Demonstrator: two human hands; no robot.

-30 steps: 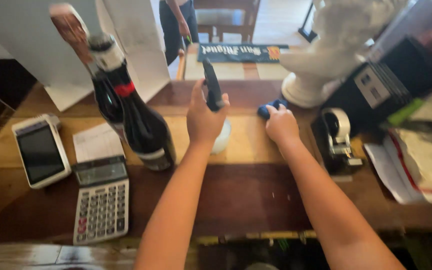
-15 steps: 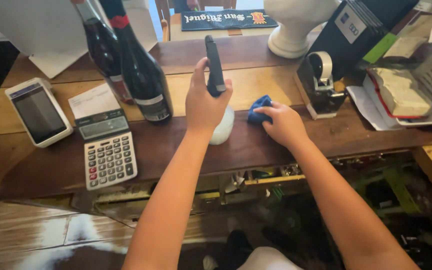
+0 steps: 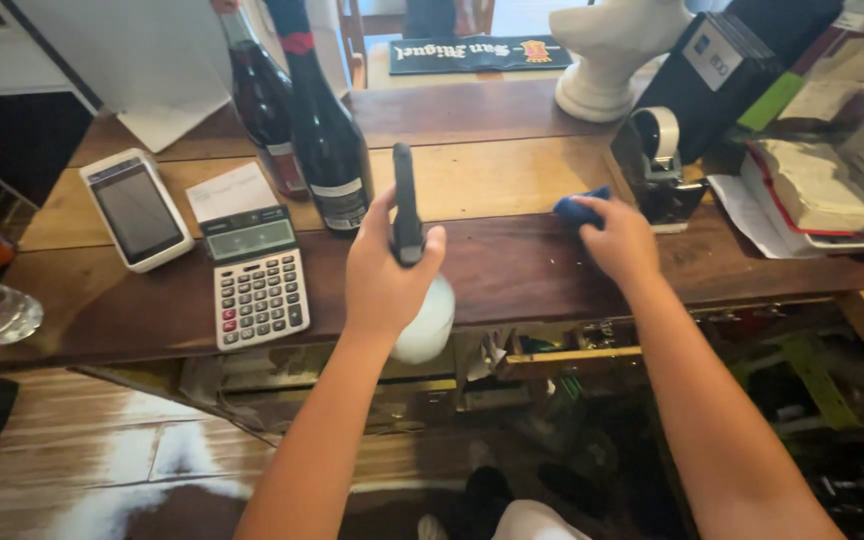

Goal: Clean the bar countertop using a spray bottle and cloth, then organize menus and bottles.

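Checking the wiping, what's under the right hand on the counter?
A blue cloth lies under the right hand, pressed onto the dark wooden counter. Only its far edge shows past the fingers; the rest, and the wood beneath it, is covered.

Your left hand (image 3: 384, 285) grips a spray bottle (image 3: 414, 262) with a black head and a white body. Under your right hand (image 3: 620, 240), right of centre, the cloth (image 3: 578, 207) is bright blue. The counter (image 3: 512, 270) runs in wood bands: dark reddish brown nearest you, pale honey tone behind. At centre left, the calculator (image 3: 257, 275) is grey with white keys and one red key. The card terminal (image 3: 137, 210) at left is white with a dark screen. The wine bottles (image 3: 327, 140) at upper centre are near-black glass with a red neck band.
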